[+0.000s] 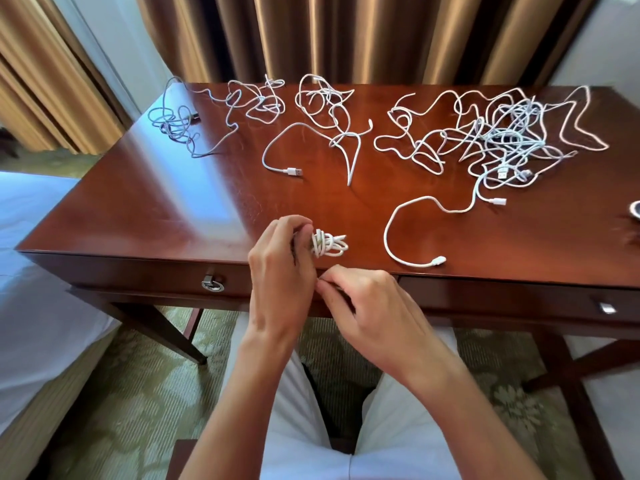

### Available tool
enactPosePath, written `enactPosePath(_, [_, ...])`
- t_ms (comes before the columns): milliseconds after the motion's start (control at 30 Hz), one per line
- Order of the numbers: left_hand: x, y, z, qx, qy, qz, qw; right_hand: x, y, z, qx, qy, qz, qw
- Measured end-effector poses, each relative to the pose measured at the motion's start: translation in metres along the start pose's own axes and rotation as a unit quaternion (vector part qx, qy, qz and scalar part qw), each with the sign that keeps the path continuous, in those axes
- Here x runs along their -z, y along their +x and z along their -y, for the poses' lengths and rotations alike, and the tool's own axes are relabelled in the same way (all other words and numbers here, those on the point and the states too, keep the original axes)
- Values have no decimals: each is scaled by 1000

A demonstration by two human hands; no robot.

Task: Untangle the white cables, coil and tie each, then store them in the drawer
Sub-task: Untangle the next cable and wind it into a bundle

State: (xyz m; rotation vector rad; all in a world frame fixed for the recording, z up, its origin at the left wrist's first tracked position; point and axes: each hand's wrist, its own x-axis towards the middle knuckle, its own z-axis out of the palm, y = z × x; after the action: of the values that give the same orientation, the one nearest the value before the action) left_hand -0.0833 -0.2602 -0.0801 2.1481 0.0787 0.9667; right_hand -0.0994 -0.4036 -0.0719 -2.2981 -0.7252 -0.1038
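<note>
My left hand (282,268) grips a small coiled white cable (329,244) at the desk's front edge, the loops sticking out to the right of my fingers. Just below it, my right hand (363,306) pinches something thin at its fingertips, likely the cable's end or a tie; it is too small to tell. Loose white cables lie across the desk: a big tangle (502,140) at the back right, a knotted one (322,109) in the middle, another (256,98) to its left, and a greyish one (173,123) at the far left. The left drawer (213,283) is closed.
The brown wooden desk (156,209) has a second closed drawer (604,308) at the right. A single cable (408,237) curves near the front right. A round metal object (635,211) sits at the right edge. A bed (34,271) stands to the left, curtains behind.
</note>
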Motion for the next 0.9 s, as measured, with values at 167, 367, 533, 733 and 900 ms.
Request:
enactPosePath(167, [5,0,11,-67,14,82,994,33,11,-3,58,8,-38,998])
enactPosePath(367, [14,-5,-3,0,-206,171,964,58,34,-25,34,114,-101,988])
enactPosePath(533, [14,-4,-17,95,-348,109,926,32,26,-43,9,122,-102,987])
enactPosePath(733, [4,-2,-15,156,-330,34,930,1,1,-23,24,100,-137,985])
enactPosePath(900, [-2,-1,-22,222,-328,5,918,-8,-10,-12,-1,199,-172,965])
